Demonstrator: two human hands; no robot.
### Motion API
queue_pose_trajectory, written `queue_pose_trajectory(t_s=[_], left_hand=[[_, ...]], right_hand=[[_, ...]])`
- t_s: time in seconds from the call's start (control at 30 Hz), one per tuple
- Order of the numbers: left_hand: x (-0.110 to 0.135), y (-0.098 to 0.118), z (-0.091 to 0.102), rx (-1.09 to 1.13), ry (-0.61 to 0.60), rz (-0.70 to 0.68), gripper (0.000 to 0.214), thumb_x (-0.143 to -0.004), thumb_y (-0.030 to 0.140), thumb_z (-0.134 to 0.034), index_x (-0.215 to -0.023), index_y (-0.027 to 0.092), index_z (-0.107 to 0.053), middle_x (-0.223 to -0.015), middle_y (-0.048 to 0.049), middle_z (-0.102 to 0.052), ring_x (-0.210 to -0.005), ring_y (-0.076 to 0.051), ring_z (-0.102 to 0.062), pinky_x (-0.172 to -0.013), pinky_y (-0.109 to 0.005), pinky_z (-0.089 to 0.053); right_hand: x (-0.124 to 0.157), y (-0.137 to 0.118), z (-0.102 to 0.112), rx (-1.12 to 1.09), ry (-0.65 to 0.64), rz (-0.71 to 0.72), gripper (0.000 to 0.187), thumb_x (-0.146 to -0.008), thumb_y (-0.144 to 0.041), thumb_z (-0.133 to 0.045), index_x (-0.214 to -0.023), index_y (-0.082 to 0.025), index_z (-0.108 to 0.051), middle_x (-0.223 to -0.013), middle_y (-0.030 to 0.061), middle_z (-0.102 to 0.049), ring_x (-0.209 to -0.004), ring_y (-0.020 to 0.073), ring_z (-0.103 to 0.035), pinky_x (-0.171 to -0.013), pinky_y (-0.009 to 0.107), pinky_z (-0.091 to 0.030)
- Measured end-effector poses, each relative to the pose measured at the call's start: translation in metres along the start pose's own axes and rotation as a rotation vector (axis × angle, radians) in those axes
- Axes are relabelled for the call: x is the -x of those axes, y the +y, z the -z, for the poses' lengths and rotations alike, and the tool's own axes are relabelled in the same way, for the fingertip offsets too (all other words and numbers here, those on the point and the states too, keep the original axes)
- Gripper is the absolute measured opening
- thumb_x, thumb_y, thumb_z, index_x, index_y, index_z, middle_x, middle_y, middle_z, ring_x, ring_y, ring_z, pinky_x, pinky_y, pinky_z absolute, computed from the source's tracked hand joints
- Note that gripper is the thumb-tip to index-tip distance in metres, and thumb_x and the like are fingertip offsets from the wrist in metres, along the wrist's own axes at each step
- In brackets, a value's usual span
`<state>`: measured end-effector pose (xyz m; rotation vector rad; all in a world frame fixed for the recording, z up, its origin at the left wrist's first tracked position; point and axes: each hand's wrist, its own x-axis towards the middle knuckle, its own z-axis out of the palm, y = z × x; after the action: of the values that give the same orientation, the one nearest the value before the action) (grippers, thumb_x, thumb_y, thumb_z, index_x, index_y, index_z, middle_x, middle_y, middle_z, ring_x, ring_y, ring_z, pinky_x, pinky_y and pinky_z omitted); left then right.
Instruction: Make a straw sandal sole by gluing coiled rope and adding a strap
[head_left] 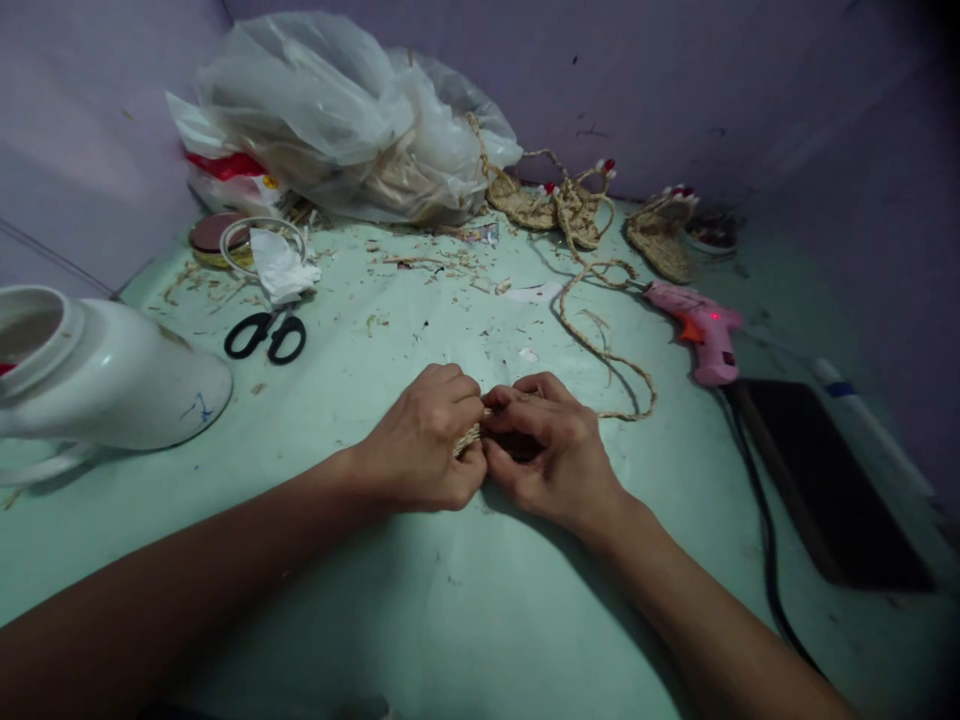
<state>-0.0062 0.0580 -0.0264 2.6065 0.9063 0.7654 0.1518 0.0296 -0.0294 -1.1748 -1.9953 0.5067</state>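
My left hand [424,440] and my right hand [551,450] meet at the middle of the pale green table [420,600], fingers curled and pinched together on a small piece of woven straw braid [471,437]. Most of that piece is hidden between the fingers. A long braided straw cord [600,345] runs from my right hand in a loop toward the back of the table. Both forearms rest low over the surface.
A pink glue gun [701,328] with a lit red lamp lies at right, its black cable [765,530] trailing forward beside a dark flat slab [825,480]. Black scissors [266,335], a white jug [97,375], a plastic bag [345,120] and small straw sandals [555,205] sit around.
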Motion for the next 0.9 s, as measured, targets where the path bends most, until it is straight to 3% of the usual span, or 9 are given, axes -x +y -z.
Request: queue_pose_trajectory(t_s=[0.13, 0.23, 0.3, 0.4, 0.53, 0.63, 0.77, 0.9], left_hand=[[0.002, 0.000, 0.004, -0.037, -0.062, 0.081, 0.012, -0.063, 0.017, -0.052, -0.073, 0.013, -0.057, -0.077, -0.0082, -0.056, -0.075, -0.022, -0.051, -0.072, -0.039, -0.045], [0.004, -0.002, 0.017, 0.018, -0.176, 0.126, 0.032, -0.067, 0.031, -0.060, -0.092, 0.012, -0.061, -0.089, -0.0094, -0.059, -0.085, -0.024, -0.054, -0.081, -0.042, -0.046], [0.006, -0.004, 0.027, 0.091, -0.214, 0.152, 0.046, -0.071, 0.043, -0.060, -0.105, 0.012, -0.059, -0.101, -0.0120, -0.059, -0.094, -0.025, -0.055, -0.087, -0.044, -0.045], [0.009, -0.006, 0.040, 0.176, -0.075, 0.259, 0.045, -0.084, 0.043, -0.047, -0.113, 0.011, -0.057, -0.114, -0.0147, -0.058, -0.105, -0.024, -0.054, -0.092, -0.043, -0.044], [0.011, -0.005, 0.043, 0.141, 0.143, 0.426, 0.028, -0.083, 0.032, -0.050, -0.098, 0.013, -0.064, -0.101, -0.0111, -0.065, -0.091, -0.020, -0.062, -0.085, -0.039, -0.048], [0.011, 0.001, 0.039, 0.083, 0.148, 0.427, 0.023, -0.078, 0.026, -0.055, -0.093, 0.013, -0.066, -0.095, -0.0098, -0.068, -0.086, -0.020, -0.064, -0.080, -0.038, -0.051], [0.013, 0.005, 0.038, -0.026, 0.189, 0.384, 0.024, -0.078, 0.024, -0.052, -0.093, 0.012, -0.067, -0.097, -0.0115, -0.069, -0.092, -0.023, -0.063, -0.084, -0.040, -0.049], [0.014, -0.001, 0.045, -0.051, 0.247, 0.479, 0.024, -0.079, 0.026, -0.051, -0.092, 0.013, -0.066, -0.094, -0.0104, -0.069, -0.086, -0.021, -0.063, -0.079, -0.039, -0.051]], right_hand=[[0.001, -0.002, 0.010, 0.041, -0.113, -0.044, 0.013, -0.066, -0.010, -0.059, -0.075, -0.018, -0.062, -0.087, 0.0061, -0.069, -0.081, 0.0222, -0.055, -0.071, 0.037, -0.047], [0.003, -0.003, 0.022, -0.010, -0.195, -0.075, 0.037, -0.069, -0.020, -0.065, -0.106, -0.015, -0.062, -0.108, 0.0122, -0.067, -0.096, 0.0261, -0.059, -0.083, 0.043, -0.048], [0.006, -0.002, 0.031, -0.069, -0.158, -0.120, 0.049, -0.072, -0.026, -0.066, -0.119, -0.015, -0.056, -0.117, 0.0141, -0.064, -0.104, 0.0271, -0.059, -0.089, 0.045, -0.046], [0.011, 0.000, 0.042, -0.114, 0.049, -0.213, 0.035, -0.079, -0.028, -0.058, -0.113, -0.019, -0.061, -0.114, 0.0109, -0.067, -0.104, 0.0248, -0.061, -0.087, 0.042, -0.048], [0.022, 0.009, 0.052, -0.077, 0.307, -0.317, 0.024, -0.079, -0.026, -0.053, -0.096, -0.017, -0.068, -0.097, 0.0095, -0.072, -0.092, 0.0232, -0.066, -0.078, 0.038, -0.051], [0.028, 0.014, 0.055, 0.043, 0.332, -0.349, 0.024, -0.078, -0.022, -0.051, -0.091, -0.016, -0.070, -0.091, 0.0095, -0.073, -0.085, 0.0234, -0.067, -0.071, 0.036, -0.051], [0.029, 0.012, 0.056, 0.203, 0.274, -0.256, 0.027, -0.076, -0.016, -0.047, -0.088, -0.016, -0.071, -0.089, 0.0097, -0.073, -0.084, 0.0246, -0.067, -0.072, 0.038, -0.050], [0.028, 0.012, 0.056, 0.315, 0.244, -0.281, 0.027, -0.075, -0.014, -0.047, -0.087, -0.018, -0.071, -0.087, 0.0087, -0.073, -0.082, 0.0249, -0.066, -0.072, 0.039, -0.050]])
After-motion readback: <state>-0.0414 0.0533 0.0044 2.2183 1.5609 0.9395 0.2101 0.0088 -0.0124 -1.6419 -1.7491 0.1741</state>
